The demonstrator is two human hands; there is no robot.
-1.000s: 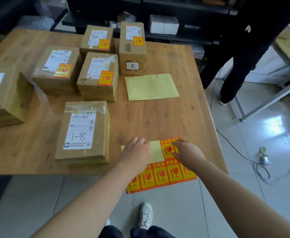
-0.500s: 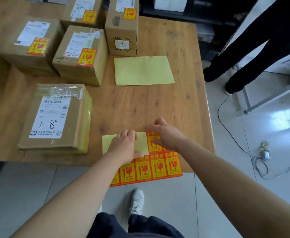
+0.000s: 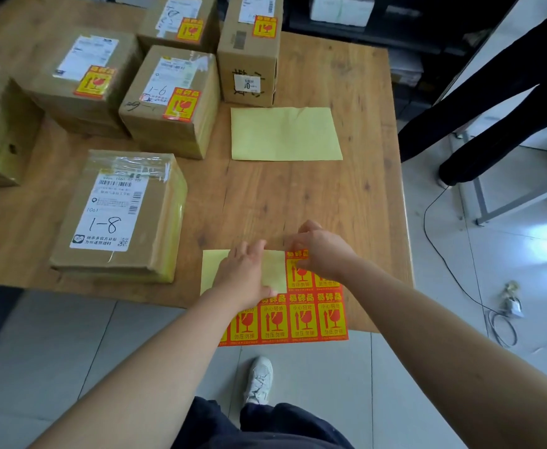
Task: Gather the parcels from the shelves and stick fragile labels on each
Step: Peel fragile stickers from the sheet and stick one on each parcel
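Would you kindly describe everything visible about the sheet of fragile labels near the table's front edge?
The label sheet is thin paper, lying flat and overhanging the wooden table's front edge. Orange-red stickers with yellow panels and a broken-glass symbol remain; its left part is bare yellow backing. The left hand presses on the backing, while the right hand pinches at a top-row sticker.

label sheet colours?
Red-orange sheet with yellow labels printed in red; head view shows it best.

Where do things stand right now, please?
Left hand flat on label sheet, right hand pinching a label at its top edge. Parcel 1-8 unlabelled. Nothing in the way.
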